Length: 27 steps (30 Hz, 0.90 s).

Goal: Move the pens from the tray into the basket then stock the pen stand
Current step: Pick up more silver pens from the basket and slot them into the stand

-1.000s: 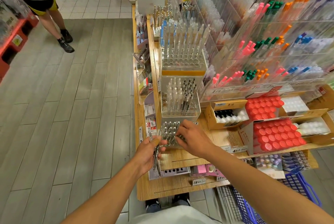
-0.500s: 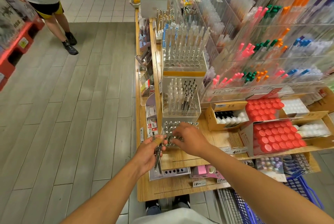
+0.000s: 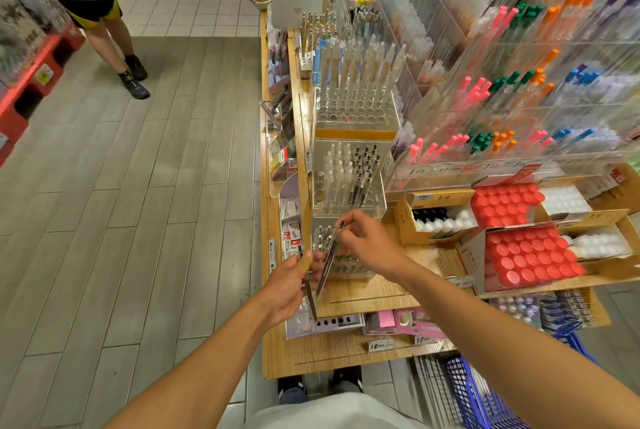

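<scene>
Right hand is pinching one dark pen w/ fingertips over clear pen stand; left hand is gripping another pen.

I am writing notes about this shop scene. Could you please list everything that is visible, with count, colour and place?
pen stand: one, clear, on the wooden shelf before the hands
pen: one, dark, pinched by the right hand over the stand
pens: a few, dark, held in the left hand
taller stands: two, clear, behind the first
red-capped boxes: two, right side of the shelf
basket: one, blue, on the floor lower right
bystander: one, upper left
wooden shelf: one, tan
left hand: grips the pens
right hand: pinches one pen
</scene>
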### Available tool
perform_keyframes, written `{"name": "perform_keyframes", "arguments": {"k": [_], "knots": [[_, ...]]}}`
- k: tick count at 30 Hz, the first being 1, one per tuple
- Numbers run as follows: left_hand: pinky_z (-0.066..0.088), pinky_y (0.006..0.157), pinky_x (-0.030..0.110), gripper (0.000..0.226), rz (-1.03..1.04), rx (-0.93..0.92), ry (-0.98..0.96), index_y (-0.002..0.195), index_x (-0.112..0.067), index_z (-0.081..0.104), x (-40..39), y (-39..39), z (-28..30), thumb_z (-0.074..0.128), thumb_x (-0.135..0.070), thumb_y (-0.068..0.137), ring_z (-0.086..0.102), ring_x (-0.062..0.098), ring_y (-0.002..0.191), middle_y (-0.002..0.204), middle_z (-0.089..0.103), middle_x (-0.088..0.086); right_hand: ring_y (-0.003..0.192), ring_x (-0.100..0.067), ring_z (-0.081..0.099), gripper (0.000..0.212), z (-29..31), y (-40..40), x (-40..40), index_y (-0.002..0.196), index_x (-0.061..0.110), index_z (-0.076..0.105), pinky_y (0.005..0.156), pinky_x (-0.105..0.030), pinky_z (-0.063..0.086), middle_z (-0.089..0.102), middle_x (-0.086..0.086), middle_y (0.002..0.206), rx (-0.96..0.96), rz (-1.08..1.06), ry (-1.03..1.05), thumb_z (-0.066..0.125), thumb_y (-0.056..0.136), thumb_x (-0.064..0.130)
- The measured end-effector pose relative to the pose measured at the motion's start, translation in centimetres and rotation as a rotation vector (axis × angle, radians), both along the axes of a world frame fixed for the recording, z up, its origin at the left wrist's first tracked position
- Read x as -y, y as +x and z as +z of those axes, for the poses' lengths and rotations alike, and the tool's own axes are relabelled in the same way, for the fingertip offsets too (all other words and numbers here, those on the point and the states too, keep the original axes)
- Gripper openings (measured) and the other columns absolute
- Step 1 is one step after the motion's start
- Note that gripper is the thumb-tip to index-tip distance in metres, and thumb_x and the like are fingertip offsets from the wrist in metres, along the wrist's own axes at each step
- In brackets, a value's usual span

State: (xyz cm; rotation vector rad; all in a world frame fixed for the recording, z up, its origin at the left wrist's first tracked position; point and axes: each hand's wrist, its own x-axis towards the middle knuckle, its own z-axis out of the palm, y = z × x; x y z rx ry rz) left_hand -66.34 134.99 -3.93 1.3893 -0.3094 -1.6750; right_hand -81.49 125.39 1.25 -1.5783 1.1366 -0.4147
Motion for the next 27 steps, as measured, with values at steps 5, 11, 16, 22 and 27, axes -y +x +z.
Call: {"name": "perform_keyframes", "arguments": {"k": [5, 11, 16, 22, 27], "knots": [[0.046, 0.092, 0.039, 0.029, 0.009, 0.238, 0.036, 0.113, -0.016, 0.064, -0.4, 0.7, -1.0, 0.040, -0.031, 0.105, 0.054, 0.019, 0.094, 0.104, 0.069, 0.004, 0.068, -0.017, 0.059, 0.018, -0.1, -0.6, 0.1, 0.094, 0.028, 0.050, 0.060, -0.031, 0.051, 0.063, -0.005, 0.081, -0.144, 0.081, -0.303, 0.061, 0.091, 0.014], [0.042, 0.080, 0.028, 0.033, 0.031, 0.303, 0.018, 0.111, -0.019, 0.063, -0.4, 1.1, -1.1, 0.034, -0.035, 0.106, 0.056, 0.015, 0.100, 0.108, 0.068, 0.003, 0.067, -0.011, 0.060, 0.013, -2.0, -0.7, -0.3, 0.099, 0.022, 0.051, 0.061, -0.030, 0.050, 0.063, 0.008, 0.077, -0.291, 0.246, -0.440, 0.060, 0.090, 0.021], [0.041, 0.077, 0.024, 0.031, 0.045, 0.367, -0.021, 0.108, -0.024, 0.061, -0.3, 1.1, -1.1, 0.033, -0.038, 0.105, 0.053, 0.007, 0.102, 0.111, 0.060, 0.000, 0.062, -0.019, 0.059, 0.013, -2.7, -0.6, -0.6, 0.102, 0.016, 0.053, 0.062, -0.041, 0.052, 0.059, 0.006, 0.068, -0.355, 0.311, -0.479, 0.058, 0.091, 0.021], [0.046, 0.074, 0.025, 0.020, 0.019, 0.531, -0.105, 0.113, -0.026, 0.057, -0.3, 1.2, -1.2, 0.041, -0.035, 0.104, 0.057, 0.016, 0.102, 0.116, 0.056, 0.000, 0.085, -0.021, 0.057, 0.017, -3.3, -0.7, -0.8, 0.101, 0.009, 0.067, 0.073, -0.035, 0.049, 0.057, -0.004, 0.099, -0.370, 0.409, -0.685, 0.060, 0.090, 0.019], [0.045, 0.104, 0.036, 0.017, -0.018, 0.722, -0.211, 0.107, -0.029, 0.056, 0.2, 1.2, -1.1, 0.049, -0.015, 0.102, 0.054, 0.019, 0.117, 0.123, 0.048, -0.006, 0.081, -0.023, 0.056, 0.016, -3.9, -0.8, -1.4, 0.097, 0.013, 0.073, 0.067, -0.035, 0.047, 0.057, -0.004, 0.091, -0.384, 0.367, -0.780, 0.070, 0.085, 0.023]]}}
